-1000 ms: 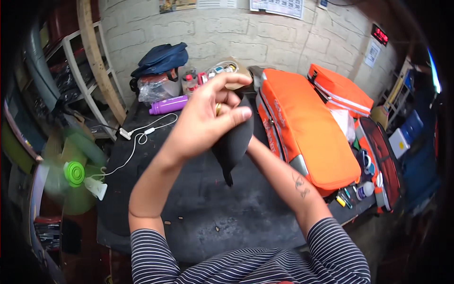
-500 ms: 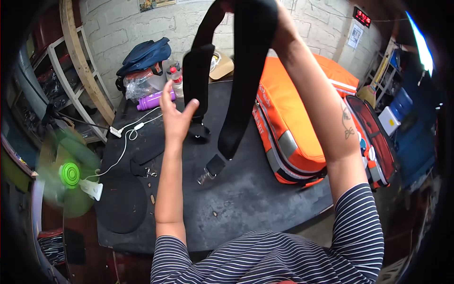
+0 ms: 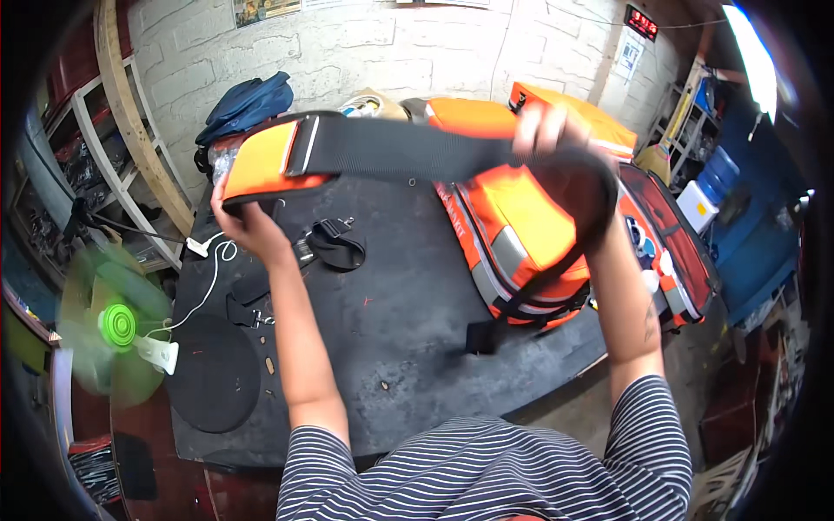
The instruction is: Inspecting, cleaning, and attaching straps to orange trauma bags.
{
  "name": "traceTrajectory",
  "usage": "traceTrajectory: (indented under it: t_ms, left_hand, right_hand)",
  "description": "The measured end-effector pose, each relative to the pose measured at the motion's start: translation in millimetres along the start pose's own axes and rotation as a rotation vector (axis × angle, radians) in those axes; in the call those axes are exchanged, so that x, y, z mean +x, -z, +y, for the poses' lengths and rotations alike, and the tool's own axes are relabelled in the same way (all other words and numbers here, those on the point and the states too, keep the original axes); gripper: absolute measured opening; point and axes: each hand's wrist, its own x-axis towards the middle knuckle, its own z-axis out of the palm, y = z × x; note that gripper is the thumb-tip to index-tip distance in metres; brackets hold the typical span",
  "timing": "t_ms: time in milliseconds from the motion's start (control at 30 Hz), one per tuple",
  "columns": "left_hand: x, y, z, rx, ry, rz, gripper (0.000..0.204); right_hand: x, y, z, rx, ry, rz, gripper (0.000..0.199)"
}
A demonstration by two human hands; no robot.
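A wide black strap [image 3: 400, 148] with an orange padded section [image 3: 271, 154] is stretched between my hands above the table. My left hand [image 3: 250, 230] is closed on the lower left end of the orange pad, its fingers partly hidden. My right hand [image 3: 556, 139], smeared by motion, grips the black webbing at the other end. From there a narrower tail [image 3: 547, 278] loops down in front of the orange bag [image 3: 530, 221], ending in a blurred dark piece [image 3: 482, 339] over the table. A coiled black strap [image 3: 339, 247] with a metal clip lies below the stretched one.
The dark table [image 3: 408, 304] carries a round black disc [image 3: 213, 373], a white cable [image 3: 217, 269] and small scraps. A green fan [image 3: 119, 325] spins at its left edge. At the back left sits a blue bag [image 3: 248, 108]. An open red-and-black case [image 3: 669, 226] stands right.
My left hand, open and free before, has moved left and holds the orange padded end. The strap, formerly hanging from my raised right hand, now spans sideways. My right hand has come lower.
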Motion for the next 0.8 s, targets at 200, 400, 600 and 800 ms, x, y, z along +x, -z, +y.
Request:
traceTrajectory:
  t_ms: [200, 400, 600, 800]
  left_hand:
    - [-42, 15, 58, 0.236, -0.247, -0.642, 0.042]
    - [-121, 2, 109, 0.146, -0.382, -1.152, 0.039]
    - [-184, -10, 140, 0.417, 0.076, -0.798, 0.065]
    - [-266, 48, 146, -0.208, 1.275, -0.717, 0.048]
  right_hand:
    - [-126, -36, 49, -0.904, -0.526, -0.013, 0.028]
    - [-172, -85, 85, -0.248, -0.478, 0.376, 0.072]
    - [-204, -106, 66, -0.005, -0.575, 0.574, 0.056]
    - [-215, -95, 55, 0.001, -0.466, 0.599, 0.051]
